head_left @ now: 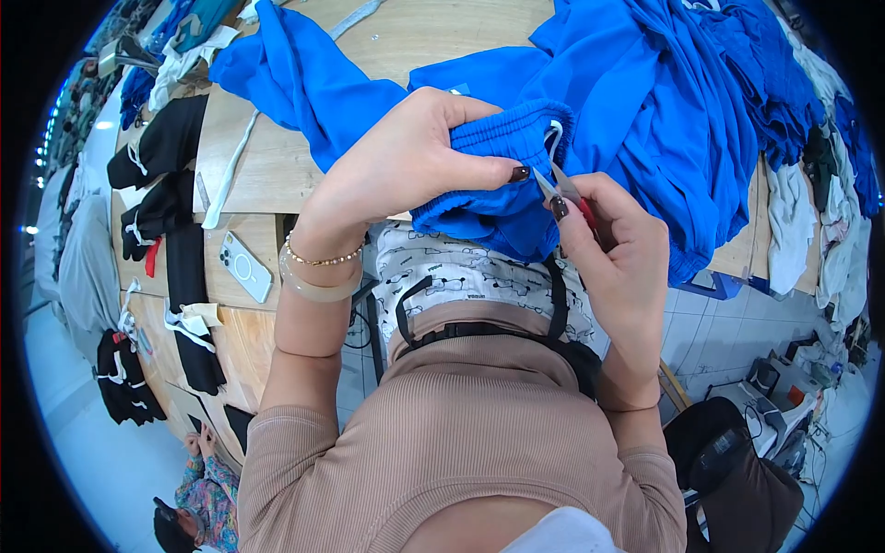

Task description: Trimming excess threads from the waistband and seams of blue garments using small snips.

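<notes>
Right at the fingers: the left hand (396,157) has the gathered blue band (512,134) pinched, thumb laid flat on top, other fingers mostly hidden behind the cloth. The right hand (618,240) is closed around small red-handled snips (569,189), blades slightly parted, tips up against the blue folds, just beside that left thumb. Tight quarters! One slip of the grip could nick the thumb or bite into the gathers, since slack cloth may ride up between the blades. A white loop (555,135) pokes out at the band's end, close enough to be snagged or cut by a careless stroke.

Farther out, the blue garment (636,120) spreads over the table (442,37) and droops past its near edge; that weight could tug the band from the pinch mid-snip. Off left, well apart, a pale phone (244,267) lies near black cloth pieces (189,276).
</notes>
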`<state>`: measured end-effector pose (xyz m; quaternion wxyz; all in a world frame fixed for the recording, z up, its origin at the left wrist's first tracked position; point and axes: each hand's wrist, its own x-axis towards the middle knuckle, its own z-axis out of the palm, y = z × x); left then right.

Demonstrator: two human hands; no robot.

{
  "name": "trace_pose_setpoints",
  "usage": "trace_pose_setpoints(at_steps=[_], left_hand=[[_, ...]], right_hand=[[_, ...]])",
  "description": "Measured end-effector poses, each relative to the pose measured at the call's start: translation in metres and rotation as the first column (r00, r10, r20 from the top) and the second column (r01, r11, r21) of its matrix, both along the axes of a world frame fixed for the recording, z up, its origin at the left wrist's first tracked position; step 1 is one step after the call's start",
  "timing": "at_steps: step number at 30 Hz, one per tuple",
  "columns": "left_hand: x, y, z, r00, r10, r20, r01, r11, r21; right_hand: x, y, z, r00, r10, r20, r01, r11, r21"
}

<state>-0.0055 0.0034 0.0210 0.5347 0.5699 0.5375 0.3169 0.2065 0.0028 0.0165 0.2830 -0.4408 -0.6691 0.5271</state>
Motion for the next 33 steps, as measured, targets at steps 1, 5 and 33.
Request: trace_pose_setpoints(at_steps=[1,5,33], left_hand=[[0.0001,0.0,0.0005,1.0,0.001,0.0,-0.001,1.0,0.0],[0.0007,-0.0011,-0.0004,1.0,0.01,0.01,-0.01,1.0,-0.01],[0.001,-0.0013,-0.0014,0.99,0.077,0.116,-0.068,0.994,-0.087]], right_hand=[[-0.0003,0.0001,-0.0007,1.0,-0.001,-0.002,0.001,1.0,-0.004],[-0.0003,-0.0002,-0.0001,1.0,0.008,0.012,-0.008,1.0,-0.007],[-0.0057,-0.0018,-0.0036,0.997,-0.076,0.014,0.07,0.963,0.261]])
